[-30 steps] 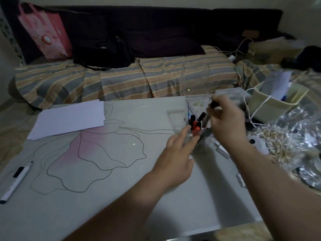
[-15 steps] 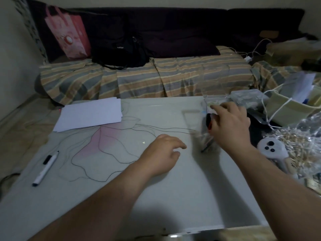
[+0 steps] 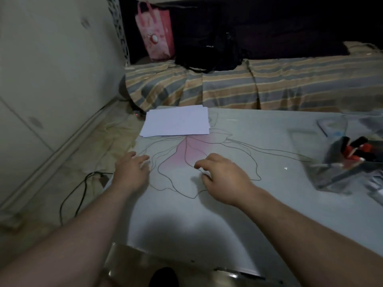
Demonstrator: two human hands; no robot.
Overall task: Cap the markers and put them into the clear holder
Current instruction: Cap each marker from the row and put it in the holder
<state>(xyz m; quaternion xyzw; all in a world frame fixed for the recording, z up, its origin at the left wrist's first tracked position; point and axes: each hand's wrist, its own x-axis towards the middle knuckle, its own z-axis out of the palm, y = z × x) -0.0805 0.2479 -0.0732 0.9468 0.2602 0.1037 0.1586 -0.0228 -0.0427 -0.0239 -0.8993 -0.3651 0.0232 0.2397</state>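
The clear holder (image 3: 329,172) stands at the table's right side with several red and black markers (image 3: 356,150) leaning inside it. My left hand (image 3: 130,172) lies palm down at the table's left edge with its fingers stretched forward. A pale sliver shows at its fingertips; I cannot tell what it is. My right hand (image 3: 223,179) hovers low over the flower drawing (image 3: 186,154) in the middle, fingers loosely curled with nothing in them. No loose marker is in plain sight.
A stack of white paper (image 3: 176,121) lies at the table's far left corner. Behind the table runs a striped bed (image 3: 269,85) with a black bag (image 3: 207,52) and a pink bag (image 3: 157,36). A black cable (image 3: 78,193) trails on the floor at left.
The view has swung left. My right hand left the holder and moved to the middle of the drawing. My left hand moved left to the table edge, where the white marker lay.
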